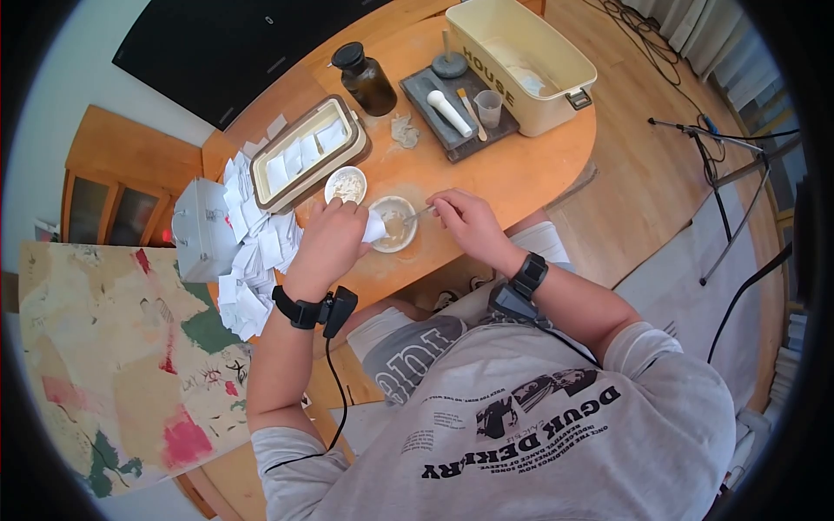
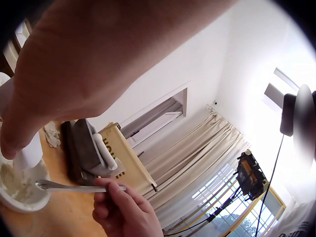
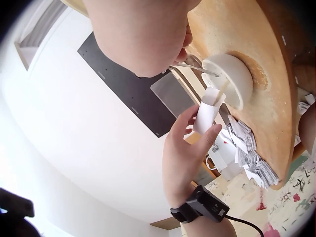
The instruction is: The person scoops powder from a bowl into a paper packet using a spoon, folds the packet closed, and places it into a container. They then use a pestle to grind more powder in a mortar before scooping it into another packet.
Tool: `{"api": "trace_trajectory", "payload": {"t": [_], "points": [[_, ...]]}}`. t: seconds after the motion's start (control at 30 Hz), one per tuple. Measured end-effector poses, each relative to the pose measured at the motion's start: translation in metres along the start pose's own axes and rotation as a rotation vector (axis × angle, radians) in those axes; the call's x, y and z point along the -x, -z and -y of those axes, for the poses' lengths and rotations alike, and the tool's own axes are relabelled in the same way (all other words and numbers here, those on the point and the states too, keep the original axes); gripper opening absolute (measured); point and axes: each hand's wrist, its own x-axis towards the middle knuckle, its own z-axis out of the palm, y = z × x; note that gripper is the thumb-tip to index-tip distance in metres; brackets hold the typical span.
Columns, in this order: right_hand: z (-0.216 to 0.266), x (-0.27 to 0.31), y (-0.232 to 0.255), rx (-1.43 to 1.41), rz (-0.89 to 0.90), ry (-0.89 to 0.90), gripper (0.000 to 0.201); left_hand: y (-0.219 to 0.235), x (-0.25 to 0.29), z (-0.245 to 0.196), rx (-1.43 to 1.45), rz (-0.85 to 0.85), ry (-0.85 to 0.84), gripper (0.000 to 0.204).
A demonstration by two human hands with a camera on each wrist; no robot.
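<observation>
The left hand (image 1: 334, 240) pinches a folded white paper packet (image 3: 206, 111) between thumb and fingers, its open end at the rim of a white bowl (image 3: 242, 81). In the right hand (image 1: 472, 227) a thin metal spoon (image 2: 74, 187) is pinched by its handle, its tip over the same bowl. Pale powder (image 2: 14, 182) lies inside that bowl. A light strip shows at the packet's mouth in the right wrist view; whether it is powder or paper I cannot tell. Beside the left fingers stands a smaller bowl of whitish powder (image 1: 348, 185).
Many folded white papers (image 1: 248, 300) pile up at the table's left, beside a silver case (image 1: 201, 227). Behind are a cream-rimmed tray (image 1: 261, 178) with packets, a dark jar (image 1: 372, 91), a black tray (image 1: 426, 130) with a white pestle (image 1: 448, 114), and a large cream bin (image 1: 560, 104).
</observation>
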Motion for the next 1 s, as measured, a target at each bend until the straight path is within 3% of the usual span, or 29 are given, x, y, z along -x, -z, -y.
{"api": "trace_trajectory", "payload": {"t": [0.33, 0.77, 0.93, 1.0], "points": [[0.004, -0.001, 0.003, -0.026, -0.029, -0.014, 0.02, 0.014, -0.017, -0.006, -0.142, 0.035, -0.089, 0.035], [-0.001, -0.002, 0.003, -0.057, -0.039, 0.003, 0.018, 0.026, -0.021, -0.009, -0.118, 0.043, -0.118, 0.032], [0.001, -0.001, 0.005, -0.035, -0.033, 0.005, 0.018, 0.016, -0.023, -0.004, -0.189, -0.036, -0.163, 0.044], [0.001, -0.001, 0.004, -0.044, -0.033, 0.002, 0.018, 0.017, -0.023, -0.005, -0.126, 0.041, -0.119, 0.044]]}}
